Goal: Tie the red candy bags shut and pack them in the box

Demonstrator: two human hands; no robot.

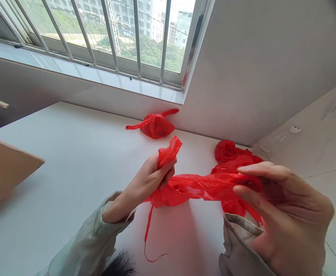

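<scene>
A red plastic bag (202,186) is stretched sideways between my two hands above the white table. My left hand (153,172) is closed in a fist around one end, and a crumpled piece sticks up out of its top. At the right, my right hand (285,207) has its thumb and forefinger apart, with the bag's other end lying between and behind the fingers. A thin red strip dangles from the bag below my left hand. Behind my right hand, a heap of crumpled red bags (233,161) is partly hidden.
A tied red bag (156,126) with two ends spread sits at the back of the white table (78,153), against the wall. Cardboard flaps (9,168) reach in from the left. A barred window (113,38) is above; a tiled wall stands at the right.
</scene>
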